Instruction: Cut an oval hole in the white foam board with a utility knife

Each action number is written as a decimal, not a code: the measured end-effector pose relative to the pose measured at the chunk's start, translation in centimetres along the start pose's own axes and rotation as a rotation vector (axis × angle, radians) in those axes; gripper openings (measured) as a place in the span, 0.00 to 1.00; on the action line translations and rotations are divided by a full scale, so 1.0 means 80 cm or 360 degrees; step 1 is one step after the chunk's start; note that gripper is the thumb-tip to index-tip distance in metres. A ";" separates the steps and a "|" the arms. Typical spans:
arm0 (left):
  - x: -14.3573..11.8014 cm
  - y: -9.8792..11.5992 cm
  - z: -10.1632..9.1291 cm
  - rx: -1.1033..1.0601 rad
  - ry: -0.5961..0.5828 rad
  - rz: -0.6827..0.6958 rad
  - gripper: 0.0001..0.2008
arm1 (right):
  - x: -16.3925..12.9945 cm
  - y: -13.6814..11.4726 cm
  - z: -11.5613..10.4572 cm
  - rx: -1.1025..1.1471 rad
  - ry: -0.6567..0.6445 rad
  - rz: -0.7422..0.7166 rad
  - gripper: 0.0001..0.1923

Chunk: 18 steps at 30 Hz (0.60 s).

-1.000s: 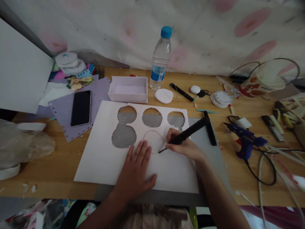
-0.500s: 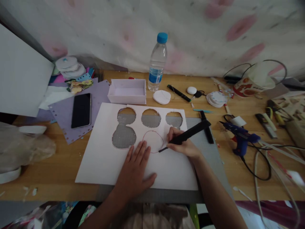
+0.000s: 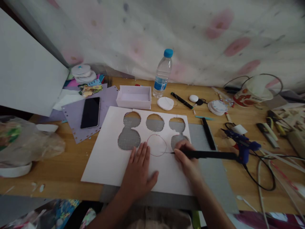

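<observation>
Pressing flat on the white foam board (image 3: 105, 165), the left hand (image 3: 138, 171) lies open with fingers spread just below and left of the drawn red circle (image 3: 156, 145). The right hand (image 3: 188, 159) has its grip closed around a long black cutting tool (image 3: 209, 155), whose tip touches the circle's right edge and whose body runs level toward the right. The board rests on a grey cutting mat (image 3: 209, 178) near the front edge of the wooden table (image 3: 59, 171), with bare wood to its left. Round holes (image 3: 154, 123) in the board sit just above the circle. Behind it stand a white box (image 3: 134, 97) and a water bottle (image 3: 163, 73); a phone (image 3: 90, 112) lies left. A blue glue gun (image 3: 240, 143) and cables (image 3: 262, 178) crowd the right side, just beyond the tool's end. A spotted curtain (image 3: 190, 38) closes off the back.
</observation>
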<state>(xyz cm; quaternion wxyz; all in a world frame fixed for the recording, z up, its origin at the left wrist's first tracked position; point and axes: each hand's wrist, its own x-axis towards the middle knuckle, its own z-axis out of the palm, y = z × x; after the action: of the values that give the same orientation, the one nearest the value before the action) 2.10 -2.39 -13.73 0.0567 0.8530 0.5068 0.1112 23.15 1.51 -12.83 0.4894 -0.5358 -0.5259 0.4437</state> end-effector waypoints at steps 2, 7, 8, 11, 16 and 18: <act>-0.001 0.000 0.001 0.0000 -0.0010 0.0016 0.40 | -0.014 -0.005 0.010 -0.0012 0.0072 0.0036 0.13; -0.001 -0.001 0.000 0.0006 -0.0018 0.0019 0.41 | -0.019 -0.009 0.021 -0.0022 0.0113 0.0119 0.12; -0.001 0.000 0.000 0.0007 -0.0018 0.0015 0.40 | -0.017 -0.008 0.021 -0.0026 0.0117 0.0116 0.11; -0.001 0.000 0.001 -0.0006 -0.0014 0.0015 0.40 | -0.014 -0.008 0.021 -0.0065 0.0114 0.0099 0.11; 0.000 -0.001 0.000 -0.0022 -0.0016 0.0027 0.40 | -0.016 -0.009 0.020 -0.0101 0.0046 0.0072 0.11; 0.000 -0.001 0.000 -0.0014 -0.0012 0.0028 0.40 | -0.016 -0.010 0.021 -0.0108 0.0026 0.0057 0.11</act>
<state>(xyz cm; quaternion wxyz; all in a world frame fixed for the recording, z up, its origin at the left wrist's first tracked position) 2.02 -2.38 -13.74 0.0614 0.8575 0.4987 0.1107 21.35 0.30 -12.32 0.4672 -0.5650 -0.5269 0.4300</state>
